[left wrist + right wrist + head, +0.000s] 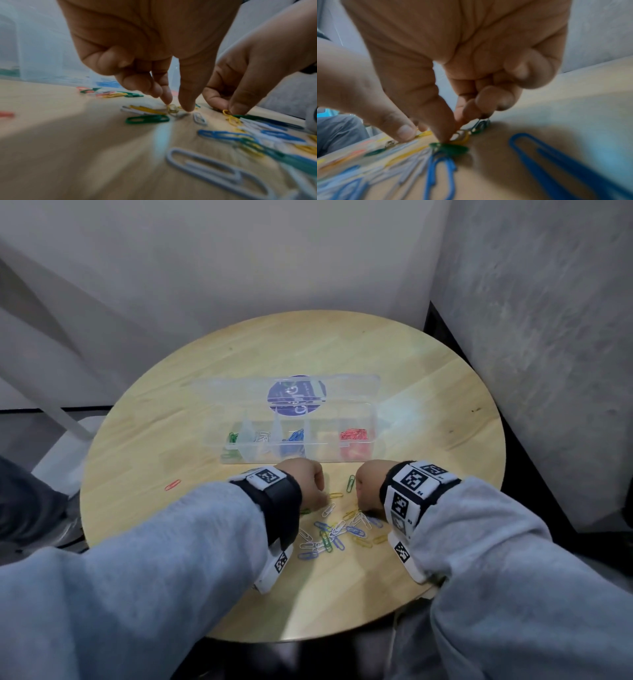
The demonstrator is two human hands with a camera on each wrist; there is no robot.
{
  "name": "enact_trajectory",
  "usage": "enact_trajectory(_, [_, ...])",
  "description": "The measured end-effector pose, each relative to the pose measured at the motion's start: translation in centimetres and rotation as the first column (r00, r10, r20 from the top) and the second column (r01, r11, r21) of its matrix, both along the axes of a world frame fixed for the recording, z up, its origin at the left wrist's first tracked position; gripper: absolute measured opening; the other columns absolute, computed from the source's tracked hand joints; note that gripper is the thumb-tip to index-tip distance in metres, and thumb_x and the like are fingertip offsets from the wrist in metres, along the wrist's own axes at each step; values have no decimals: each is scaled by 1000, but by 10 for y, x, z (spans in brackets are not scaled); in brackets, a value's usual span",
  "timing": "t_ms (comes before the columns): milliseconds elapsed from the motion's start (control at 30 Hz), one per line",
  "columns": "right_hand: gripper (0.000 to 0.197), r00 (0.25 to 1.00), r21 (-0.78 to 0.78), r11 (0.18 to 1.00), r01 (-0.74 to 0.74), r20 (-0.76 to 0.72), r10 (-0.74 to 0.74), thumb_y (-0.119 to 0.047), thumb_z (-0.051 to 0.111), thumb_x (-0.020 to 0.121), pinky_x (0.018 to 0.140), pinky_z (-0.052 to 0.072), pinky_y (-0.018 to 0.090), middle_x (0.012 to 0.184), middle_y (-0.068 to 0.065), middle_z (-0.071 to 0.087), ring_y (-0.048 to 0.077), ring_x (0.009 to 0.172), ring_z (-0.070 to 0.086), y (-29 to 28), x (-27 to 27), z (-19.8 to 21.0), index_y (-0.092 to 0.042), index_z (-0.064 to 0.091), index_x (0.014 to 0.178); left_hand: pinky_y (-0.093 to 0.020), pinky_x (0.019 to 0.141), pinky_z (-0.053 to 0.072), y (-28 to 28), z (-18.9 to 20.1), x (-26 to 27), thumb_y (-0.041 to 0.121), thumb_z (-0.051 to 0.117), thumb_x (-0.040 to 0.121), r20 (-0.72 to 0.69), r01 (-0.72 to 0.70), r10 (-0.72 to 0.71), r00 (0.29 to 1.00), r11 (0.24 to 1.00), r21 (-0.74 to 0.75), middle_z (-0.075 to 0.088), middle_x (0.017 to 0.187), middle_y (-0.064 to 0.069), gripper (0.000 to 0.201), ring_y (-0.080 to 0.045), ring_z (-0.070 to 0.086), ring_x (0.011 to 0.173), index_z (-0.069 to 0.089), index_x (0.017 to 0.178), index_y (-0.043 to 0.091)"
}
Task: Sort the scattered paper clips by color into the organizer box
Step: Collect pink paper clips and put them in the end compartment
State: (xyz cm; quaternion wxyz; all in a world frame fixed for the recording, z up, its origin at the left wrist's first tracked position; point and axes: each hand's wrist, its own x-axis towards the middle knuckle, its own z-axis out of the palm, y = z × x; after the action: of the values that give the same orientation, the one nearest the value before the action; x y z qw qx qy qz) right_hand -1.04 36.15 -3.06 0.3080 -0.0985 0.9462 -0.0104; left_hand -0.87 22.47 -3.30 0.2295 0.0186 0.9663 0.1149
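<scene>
Left hand (305,481) pinching a yellow paper clip (172,108) flat on the round table (428,392); right hand (371,484) pinching another yellow clip (462,136) at the heap's (337,534) far edge. Organizer box (298,455) just beyond both, long axis crosswise, roughly equally near.

We sat in what was probably a plain office or recording corner: beyond our fingertips (167,100) lay a round wooden table (428,392), backed by bare pale walls (239,261), with a grey partition (548,337) off past our right fingers.
</scene>
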Motion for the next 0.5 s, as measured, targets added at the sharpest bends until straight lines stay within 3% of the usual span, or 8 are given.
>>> enact_trajectory(67, [16, 1000, -10, 1000, 7, 6, -7, -16, 50, 85, 59, 40, 25, 67, 1, 48, 23, 72, 49, -1, -1, 3, -13, 51, 69, -20, 50, 35, 3, -3, -2, 29, 68, 78, 34, 1, -1, 999, 1000, -3, 54, 70, 8, 21, -16, 55, 73, 51, 66, 24])
enact_trajectory(233, [8, 996, -170, 982, 86, 47, -79, -19, 53, 83, 69, 45, 28, 81, 4, 60, 21, 73, 54, 7, -6, 15, -12, 56, 81, -21, 53, 38, 3, -6, -3, 27, 70, 78, 56, -22, 21, 998, 1000, 11, 52, 65, 11, 26, -14, 54, 75, 50, 62, 23])
enact_trajectory(333, [13, 990, -276, 951, 137, 64, -124, -12, 49, 84, 67, 47, 29, 76, 6, 62, 21, 69, 56, 10, -2, 24, -12, 51, 72, -22, 65, 42, 2, -8, -3, 28, 72, 77, 74, -48, 46, 996, 999, 25, 54, 64, 9, 25, -15, 55, 74, 53, 62, 23])
enact_trajectory(400, [19, 983, -349, 919, 185, 89, -164, -8, 45, 86, 69, 52, 33, 76, 10, 63, 24, 69, 58, 11, 0, 26, -11, 52, 69, -21, 65, 43, 1, -8, -3, 28, 73, 77, 79, -68, 66, 995, 997, 32, 55, 64, 8, 25, -15, 56, 74, 54, 62, 22])
enact_trajectory(500, [26, 963, -430, 862, 268, 134, -232, -6, 41, 89, 81, 55, 38, 76, 12, 63, 26, 70, 59, 14, 0, 27, -2, 66, 97, -20, 56, 40, 0, -8, -3, 29, 75, 75, 85, -94, 88, 992, 994, 63, 56, 63, 8, 26, -14, 55, 72, 55, 61, 22])
